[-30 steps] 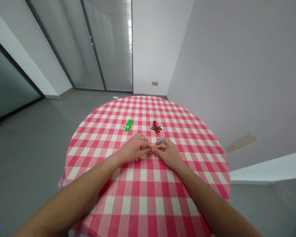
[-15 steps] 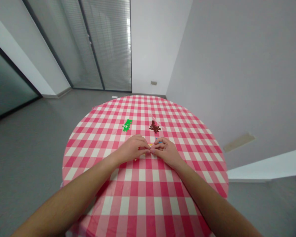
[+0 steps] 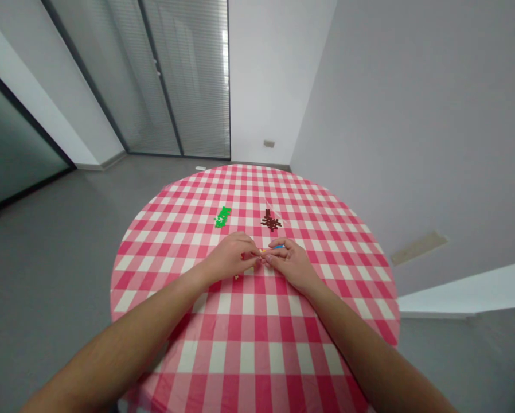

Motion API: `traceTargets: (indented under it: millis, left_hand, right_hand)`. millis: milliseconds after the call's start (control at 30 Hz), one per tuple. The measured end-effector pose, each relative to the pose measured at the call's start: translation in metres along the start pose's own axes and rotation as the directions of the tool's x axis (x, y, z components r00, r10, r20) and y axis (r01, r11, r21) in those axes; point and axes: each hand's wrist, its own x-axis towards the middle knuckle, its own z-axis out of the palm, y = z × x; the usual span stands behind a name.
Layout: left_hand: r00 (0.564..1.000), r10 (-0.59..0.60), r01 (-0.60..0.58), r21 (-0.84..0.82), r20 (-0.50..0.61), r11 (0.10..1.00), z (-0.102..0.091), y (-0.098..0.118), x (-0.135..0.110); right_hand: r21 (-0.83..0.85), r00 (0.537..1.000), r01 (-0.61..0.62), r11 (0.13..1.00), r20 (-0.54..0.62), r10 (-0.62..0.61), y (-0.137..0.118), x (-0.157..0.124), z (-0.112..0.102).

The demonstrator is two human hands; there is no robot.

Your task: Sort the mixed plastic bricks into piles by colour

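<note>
Surface: round tabletop (image 3: 246, 321), red-and-white gingham cloth.
Item: tiny orange and blue beads (image 3: 271, 250), between our hands.
Fingers: narrow, left hand (image 3: 229, 258) meeting right hand (image 3: 292, 265); grip unclear.
Nearby: green beads (image 3: 223, 217), dark brown beads (image 3: 270, 220).
Risk: a slip could scatter beads.

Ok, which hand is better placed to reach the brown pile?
Right, probably: the right hand sits closer to the brown pile, while the left hand lies nearer the green pile.
</note>
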Motion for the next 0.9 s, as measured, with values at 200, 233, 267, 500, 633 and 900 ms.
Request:
traceTargets:
  millis: [200,233,267,500,633,900]
  left_hand:
    - [0.968,-0.25,0.249,-0.055,-0.013,0.967,-0.03,-0.032,-0.006]
    - [0.948,-0.317,0.317,-0.044,0.0,0.947,-0.037,-0.041,-0.009]
    - [0.92,-0.391,0.391,-0.042,0.016,0.919,-0.042,-0.049,-0.012]
    - [0.825,-0.553,0.564,-0.1,0.114,0.82,-0.05,-0.079,-0.025]
    - [0.811,-0.575,0.585,-0.096,0.111,0.805,-0.047,-0.076,-0.022]
    - [0.768,-0.627,0.64,-0.097,0.131,0.762,-0.049,-0.071,-0.02]
  right_hand:
    - [-0.036,0.995,0.023,0.999,-0.097,-0.026,0.005,0.003,-0.007]
    - [-0.042,0.994,0.026,0.999,-0.101,-0.03,0.006,0.003,-0.008]
    - [-0.05,0.995,0.027,0.998,-0.098,-0.032,0.006,0.003,-0.008]
    - [-0.046,0.995,0.043,0.998,-0.092,-0.048,0.009,0.003,-0.011]
    - [-0.022,0.994,0.049,0.999,-0.101,-0.051,0.01,0.004,-0.012]
    - [-0.015,0.994,0.041,0.999,-0.105,-0.042,0.015,0.006,-0.014]
